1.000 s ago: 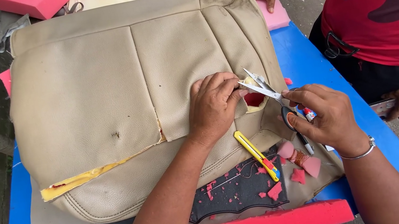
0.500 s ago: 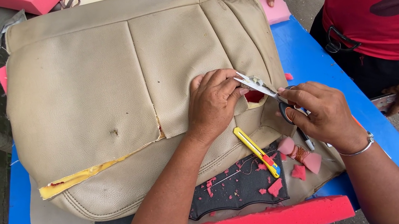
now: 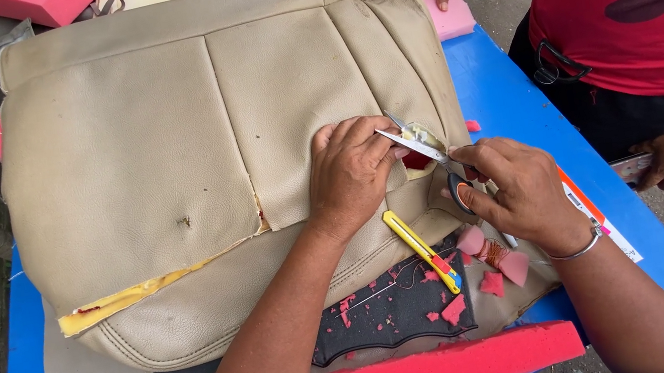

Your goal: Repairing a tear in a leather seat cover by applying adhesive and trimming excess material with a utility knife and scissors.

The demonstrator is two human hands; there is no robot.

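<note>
A worn beige leather seat cushion (image 3: 164, 151) lies on a blue table (image 3: 505, 94), torn open along a seam with yellow foam showing. My left hand (image 3: 352, 170) presses flat on the cover beside a cut opening where red foam shows. My right hand (image 3: 517, 191) grips a pair of scissors (image 3: 425, 148), the blades pointing left into that opening, right at my left fingertips. A yellow utility knife (image 3: 422, 250) lies on the cushion's front edge between my two forearms.
A long red foam strip (image 3: 439, 371) lies at the near table edge, with small pink foam scraps (image 3: 497, 262) on dark fabric (image 3: 388, 307). Another person in a red shirt (image 3: 635, 10) stands at the right, one hand on a pink foam block (image 3: 446, 10).
The scissors have dropped lower and closed in on the cut opening beside my left fingers. My left hand has stayed flat on the cover.
</note>
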